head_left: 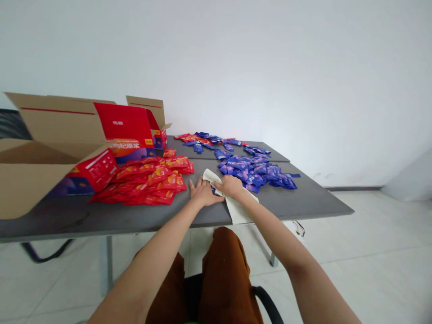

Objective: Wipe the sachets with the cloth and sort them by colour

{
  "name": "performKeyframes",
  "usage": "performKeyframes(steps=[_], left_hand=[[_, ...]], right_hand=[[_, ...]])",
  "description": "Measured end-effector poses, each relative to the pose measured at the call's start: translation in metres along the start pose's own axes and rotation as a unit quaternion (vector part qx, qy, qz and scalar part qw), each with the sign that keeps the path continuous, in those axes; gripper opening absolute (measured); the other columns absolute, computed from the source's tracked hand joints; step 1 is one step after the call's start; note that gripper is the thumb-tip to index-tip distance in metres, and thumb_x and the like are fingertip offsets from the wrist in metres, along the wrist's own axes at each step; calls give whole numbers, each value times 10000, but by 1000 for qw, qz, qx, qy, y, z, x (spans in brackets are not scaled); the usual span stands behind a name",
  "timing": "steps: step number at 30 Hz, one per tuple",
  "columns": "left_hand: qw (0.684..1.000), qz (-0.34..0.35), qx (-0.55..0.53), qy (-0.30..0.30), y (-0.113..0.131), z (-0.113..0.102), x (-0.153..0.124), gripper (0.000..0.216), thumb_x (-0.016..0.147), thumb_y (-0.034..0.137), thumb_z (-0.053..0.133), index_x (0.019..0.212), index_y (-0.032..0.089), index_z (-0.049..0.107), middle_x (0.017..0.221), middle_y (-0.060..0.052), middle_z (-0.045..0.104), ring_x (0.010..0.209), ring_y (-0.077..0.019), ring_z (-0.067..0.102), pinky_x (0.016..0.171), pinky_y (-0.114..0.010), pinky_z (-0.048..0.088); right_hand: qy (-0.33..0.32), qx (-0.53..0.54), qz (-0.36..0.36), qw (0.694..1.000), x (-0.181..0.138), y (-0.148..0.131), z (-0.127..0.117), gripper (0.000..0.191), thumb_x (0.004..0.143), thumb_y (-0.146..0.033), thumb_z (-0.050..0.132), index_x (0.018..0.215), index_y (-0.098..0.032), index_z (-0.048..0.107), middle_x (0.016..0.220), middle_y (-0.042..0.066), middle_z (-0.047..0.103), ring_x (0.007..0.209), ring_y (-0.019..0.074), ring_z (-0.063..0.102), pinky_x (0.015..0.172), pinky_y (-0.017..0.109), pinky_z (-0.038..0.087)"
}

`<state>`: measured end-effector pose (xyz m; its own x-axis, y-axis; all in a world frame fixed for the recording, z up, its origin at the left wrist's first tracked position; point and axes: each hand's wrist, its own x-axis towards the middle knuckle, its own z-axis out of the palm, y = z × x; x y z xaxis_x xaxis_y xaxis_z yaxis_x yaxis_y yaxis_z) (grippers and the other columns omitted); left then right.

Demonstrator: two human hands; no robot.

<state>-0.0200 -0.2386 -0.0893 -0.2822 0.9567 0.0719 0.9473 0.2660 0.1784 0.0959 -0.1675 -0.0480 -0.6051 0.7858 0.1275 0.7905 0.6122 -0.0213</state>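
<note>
My left hand (203,192) lies flat on the grey table (297,204) with its fingers stretched out, beside the edge of a white bag (239,210) that hangs over the table's front edge. My right hand (231,185) rests on top of the white bag with its fingers curled down onto it; a bit of blue sachet shows under the hand. A heap of red sachets (148,179) lies just left of my left hand. A heap of blue sachets (256,173) lies just beyond my right hand.
A large open cardboard box (50,148) with red printed sides stands at the table's left end. Mixed red and blue sachets (205,140) lie at the far edge. A white wall rises behind. My knees and a black chair (266,301) sit below the table's front.
</note>
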Motion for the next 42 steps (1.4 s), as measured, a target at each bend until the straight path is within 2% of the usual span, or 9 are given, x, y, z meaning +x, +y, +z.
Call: performKeyframes(steps=[5, 10, 17, 20, 24, 29, 34, 37, 42], left_hand=[[1000, -9, 4, -15, 0, -2, 1, 1052, 680, 773, 444, 1523, 174, 248, 1604, -128, 79, 1466, -365, 16, 1115, -653, -11], [1000, -15, -1, -19, 3, -3, 1, 1105, 649, 817, 443, 1529, 182, 234, 1603, -140, 72, 1465, -371, -12, 1110, -651, -12], [999, 0, 2, -37, 2, -4, 3, 1103, 586, 918, 368, 1407, 193, 493, 1453, -203, 438, 1404, -447, 219, 1079, -689, -8], [999, 3, 7, -37, 1, -6, 1, 1030, 627, 888, 367, 1383, 206, 525, 1416, -190, 488, 1381, -441, 278, 1083, -682, -1], [999, 0, 20, -43, 2, -7, -3, 959, 634, 865, 396, 1407, 305, 490, 1501, -103, 401, 1441, -426, 106, 1095, -665, 0], [999, -23, 21, -42, 4, -7, -1, 1135, 646, 844, 397, 1542, 182, 181, 1600, -149, 102, 1462, -379, 7, 1113, -633, 8], [999, 8, -9, -38, 0, -7, 2, 1037, 587, 891, 424, 1471, 354, 365, 1556, -65, 304, 1451, -419, 4, 1093, -663, -12], [999, 16, -12, -37, -1, -10, -1, 1002, 586, 907, 401, 1430, 368, 435, 1516, -62, 385, 1449, -425, 22, 1096, -661, 5], [999, 1, 25, -44, -1, -7, 0, 1128, 641, 863, 380, 1535, 195, 217, 1598, -142, 115, 1463, -379, -3, 1113, -644, 4]], right_hand=[[15, -29, -32, 999, -25, 25, 0, 641, 898, -662, 394, 1019, -115, 706, 1079, 188, 684, 993, 278, 651, 838, 307, 473], [-6, -30, -51, 998, -26, 37, -3, 709, 876, -722, 350, 973, -121, 713, 1009, 183, 706, 939, 285, 667, 777, 310, 486], [2, -20, -117, 993, 13, 13, 1, 763, 851, -776, 314, 976, -136, 711, 1001, 163, 716, 939, 260, 667, 747, 271, 460], [-11, -6, -141, 990, 16, 13, 1, 748, 852, -775, 326, 965, -139, 704, 979, 155, 717, 913, 244, 670, 713, 249, 443], [-25, 29, -163, 986, -2, 32, -2, 673, 846, -747, 405, 954, -148, 692, 932, 131, 719, 839, 226, 672, 660, 236, 417], [-49, 95, -188, 976, -14, 53, -5, 608, 834, -707, 485, 915, -146, 706, 841, 78, 719, 742, 181, 650, 610, 216, 392], [-60, 92, -152, 982, 14, 37, -2, 624, 825, -710, 493, 881, -133, 724, 815, 80, 719, 692, 167, 630, 568, 219, 372], [-57, 71, -165, 982, 20, 28, -5, 598, 841, -685, 485, 880, -138, 723, 834, 89, 721, 692, 171, 628, 578, 226, 369], [-67, 51, -203, 976, -8, 46, -13, 550, 823, -668, 526, 905, -158, 715, 845, 89, 724, 715, 186, 638, 572, 227, 352]])
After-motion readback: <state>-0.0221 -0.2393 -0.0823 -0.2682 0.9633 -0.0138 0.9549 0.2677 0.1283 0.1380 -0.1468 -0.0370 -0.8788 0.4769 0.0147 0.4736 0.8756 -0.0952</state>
